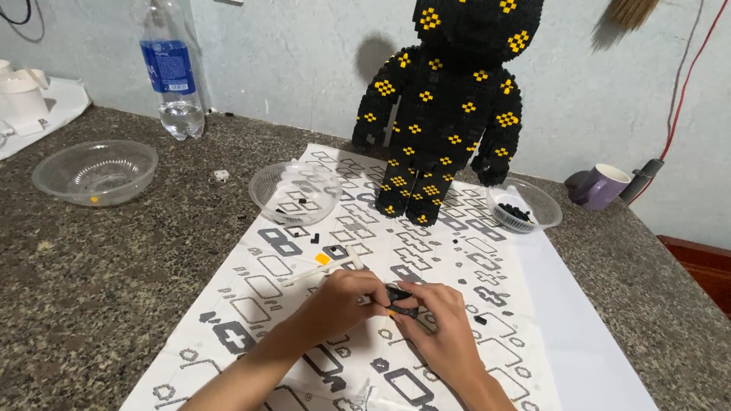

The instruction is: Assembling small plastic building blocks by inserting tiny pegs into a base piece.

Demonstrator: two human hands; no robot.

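Both hands, left hand (335, 301) and right hand (438, 323), are clamped by their fingers on a small black brick assembly (401, 297), held over the printed white instruction sheet (251, 304) mid-surface; open room remains rightward.

Single view: head-worn camera, close above the speckled grey stone table (99, 259), angled down and forward toward the far edge and pale wall (304, 61).

The small black block piece (401, 299) is mostly covered by the fingers of the left hand (343, 298) and right hand (439, 326), so its shape is perhaps a short stack. The block bear figure (445, 114) loses its head top at the frame edge, as does the water bottle (171, 72).
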